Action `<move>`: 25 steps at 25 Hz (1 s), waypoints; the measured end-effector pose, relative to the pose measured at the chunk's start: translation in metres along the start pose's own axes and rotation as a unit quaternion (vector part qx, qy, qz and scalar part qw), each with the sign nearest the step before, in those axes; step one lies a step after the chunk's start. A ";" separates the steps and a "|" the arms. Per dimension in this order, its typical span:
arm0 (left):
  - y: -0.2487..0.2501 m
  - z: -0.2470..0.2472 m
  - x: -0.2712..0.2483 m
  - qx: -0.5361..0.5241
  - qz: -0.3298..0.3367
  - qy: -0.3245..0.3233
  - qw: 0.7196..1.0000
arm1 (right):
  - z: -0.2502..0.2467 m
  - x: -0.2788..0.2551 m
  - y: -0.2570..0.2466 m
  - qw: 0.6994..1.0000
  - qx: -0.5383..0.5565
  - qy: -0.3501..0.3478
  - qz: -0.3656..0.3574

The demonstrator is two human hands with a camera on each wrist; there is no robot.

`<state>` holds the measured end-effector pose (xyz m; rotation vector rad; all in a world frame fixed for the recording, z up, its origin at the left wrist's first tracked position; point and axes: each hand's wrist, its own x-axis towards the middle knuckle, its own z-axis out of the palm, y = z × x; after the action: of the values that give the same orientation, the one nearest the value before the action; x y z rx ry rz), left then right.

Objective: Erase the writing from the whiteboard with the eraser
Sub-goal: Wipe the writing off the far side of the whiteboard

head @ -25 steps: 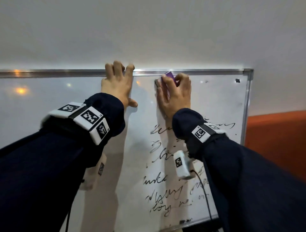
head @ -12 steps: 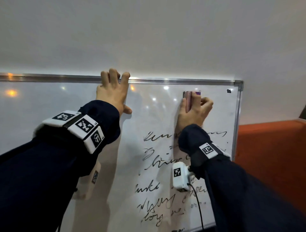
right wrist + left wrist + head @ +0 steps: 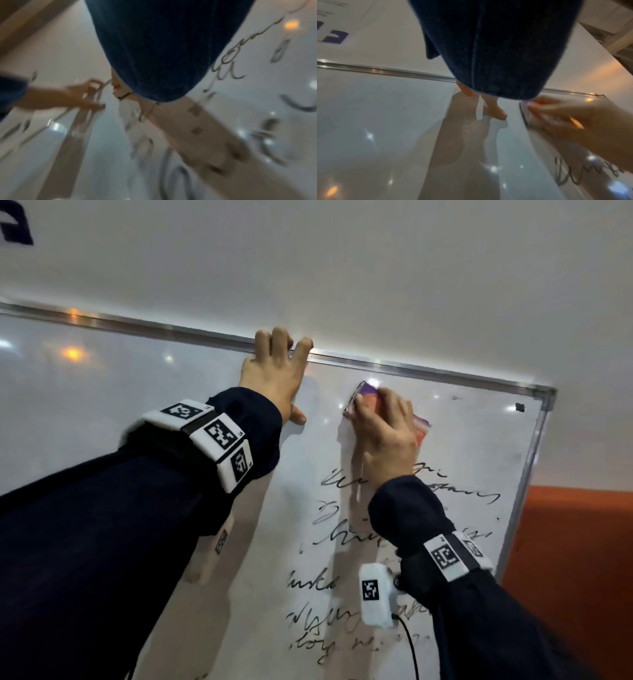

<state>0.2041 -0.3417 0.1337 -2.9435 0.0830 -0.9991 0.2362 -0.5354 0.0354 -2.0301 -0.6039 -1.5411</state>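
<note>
Both hands are up on the whiteboard: the left hand hooks its fingers over the top frame. Right hand grasps the eraser, pressed flat just above the writing.

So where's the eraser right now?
In the head view the eraser is pressed to the whiteboard under the right hand, just below the top frame and above the writing, to the right of the left hand.

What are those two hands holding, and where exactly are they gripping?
The right hand holds the eraser by its back. The left hand hooks its fingers over the whiteboard's top frame.
</note>
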 end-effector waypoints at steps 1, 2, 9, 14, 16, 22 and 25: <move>-0.001 0.001 -0.001 0.004 -0.005 0.001 1.000 | 0.002 -0.014 -0.005 0.997 0.021 -0.050 -0.057; -0.001 0.002 -0.001 0.009 -0.005 0.001 1.000 | -0.002 -0.025 -0.008 0.990 0.040 -0.096 -0.099; 0.002 -0.001 -0.002 0.009 -0.009 0.004 1.000 | 0.014 -0.005 -0.023 0.997 0.053 -0.059 -0.011; 0.001 0.001 -0.002 0.015 -0.010 0.004 1.000 | 0.014 -0.081 -0.036 0.982 0.100 -0.131 -0.095; 0.000 0.001 -0.001 0.016 -0.011 0.005 1.000 | 0.007 -0.082 -0.027 0.977 0.116 -0.143 -0.104; 0.000 0.001 -0.002 0.006 -0.001 0.015 1.000 | 0.023 -0.069 -0.052 0.987 0.127 -0.102 -0.017; 0.001 0.002 -0.003 0.003 -0.002 0.018 1.000 | 0.013 -0.084 -0.035 0.973 0.128 -0.156 -0.111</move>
<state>0.2032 -0.3423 0.1302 -2.9223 0.0760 -1.0504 0.2024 -0.5038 -0.0444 -2.0692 -1.1245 -1.1894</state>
